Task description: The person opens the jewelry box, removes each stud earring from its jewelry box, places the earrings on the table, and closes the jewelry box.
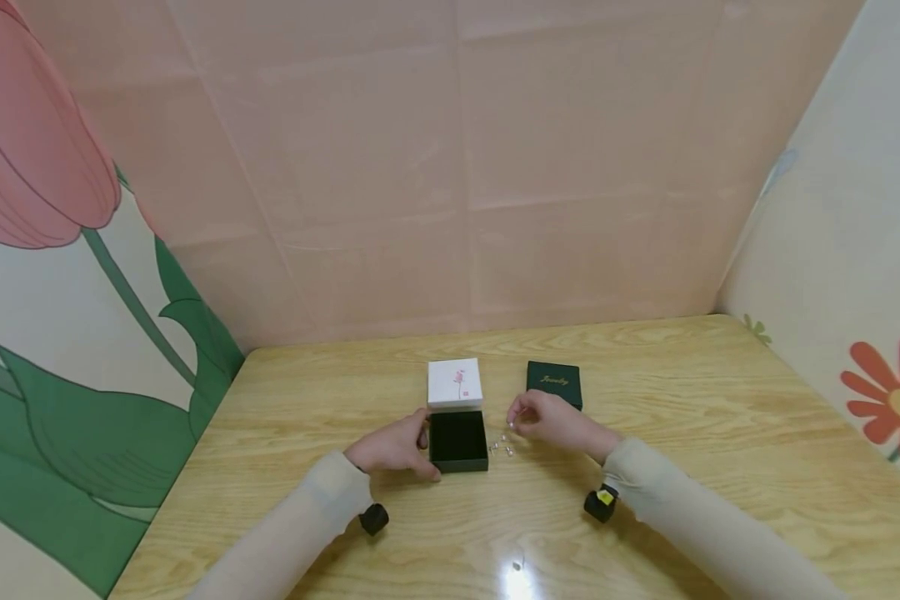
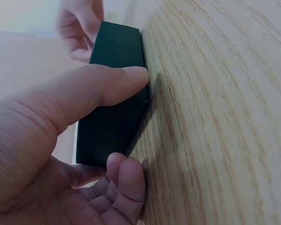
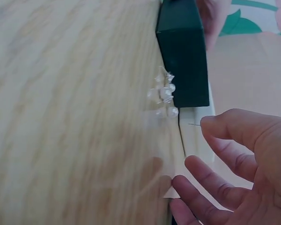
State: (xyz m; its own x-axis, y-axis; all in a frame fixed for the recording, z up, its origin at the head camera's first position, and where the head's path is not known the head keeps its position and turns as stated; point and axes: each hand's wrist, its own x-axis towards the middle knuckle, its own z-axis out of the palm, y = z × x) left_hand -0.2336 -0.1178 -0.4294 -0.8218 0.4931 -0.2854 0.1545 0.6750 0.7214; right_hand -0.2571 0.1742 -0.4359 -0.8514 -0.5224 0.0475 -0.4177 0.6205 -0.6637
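My left hand (image 1: 396,447) grips an open dark green jewelry box (image 1: 460,466) at its left side. In the left wrist view the thumb (image 2: 117,82) lies along the box wall, with other fingers curled at its corner. Just right of the box, my right hand (image 1: 553,423) is raised over the table and pinches a stud earring (image 3: 194,124) between thumb and index finger. Only its thin pin shows clearly; the fingertips hide the rest. Several small pearl earrings (image 3: 166,93) lie on the wood between the box and this hand.
Behind the open box stands a white box (image 1: 450,379) with a pink flower print. A dark green lid (image 1: 555,379) lettered "Jewelry" lies behind my right hand. A tiny item (image 1: 517,566) lies near the table's front, by a bright reflection. Fabric-covered walls border the wooden table (image 1: 682,400).
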